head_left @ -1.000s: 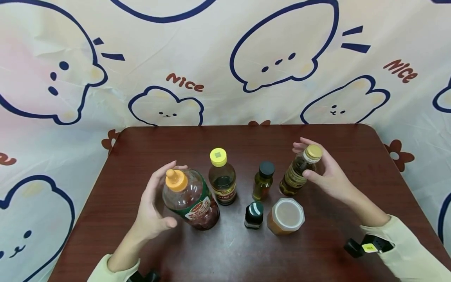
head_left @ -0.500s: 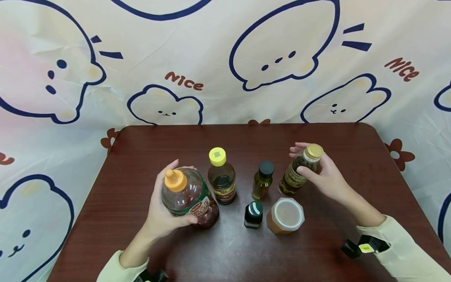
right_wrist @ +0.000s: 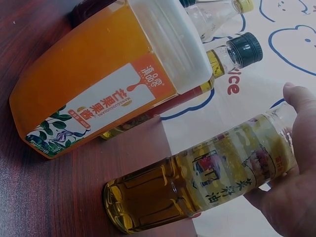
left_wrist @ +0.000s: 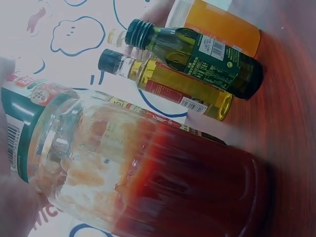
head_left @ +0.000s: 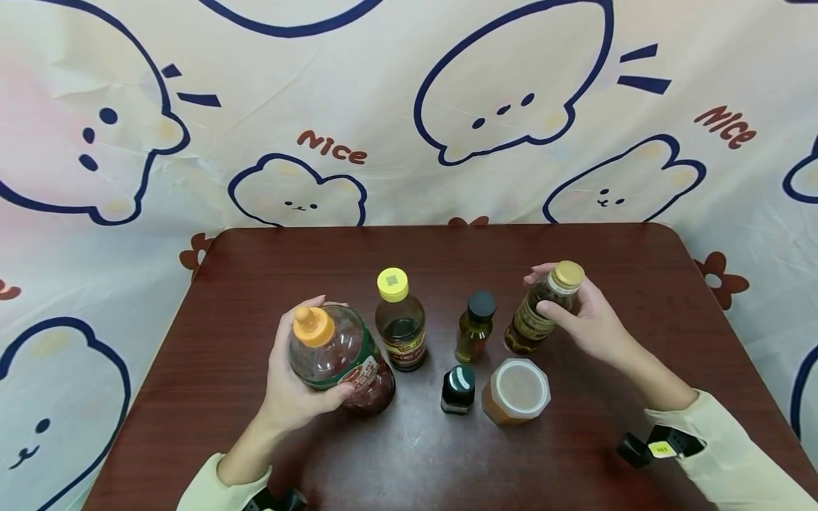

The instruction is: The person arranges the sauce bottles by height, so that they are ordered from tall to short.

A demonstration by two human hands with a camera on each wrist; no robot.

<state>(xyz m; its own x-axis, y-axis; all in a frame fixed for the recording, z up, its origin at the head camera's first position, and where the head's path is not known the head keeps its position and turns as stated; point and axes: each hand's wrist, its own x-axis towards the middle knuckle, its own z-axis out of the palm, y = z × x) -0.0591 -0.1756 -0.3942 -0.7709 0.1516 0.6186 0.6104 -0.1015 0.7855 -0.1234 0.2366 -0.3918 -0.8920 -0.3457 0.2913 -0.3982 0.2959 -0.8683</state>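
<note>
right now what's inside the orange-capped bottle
Dark red sauce fills the lower part of the bottle, with smears above. The green label and left hand hide some of the inside.

We see that the sauce bottle (head_left: 348, 358), clear, green-labelled, orange-capped and partly filled with red sauce, stands upright on the left of the table (head_left: 486, 468), while the slimmer oil bottle (head_left: 533, 319), yellow-capped and containing amber oil, stands on the right.

a cartoon-printed sheet (head_left: 383, 85) behind the brown table (head_left: 473, 461) suggests a screened-off staging corner.
</note>
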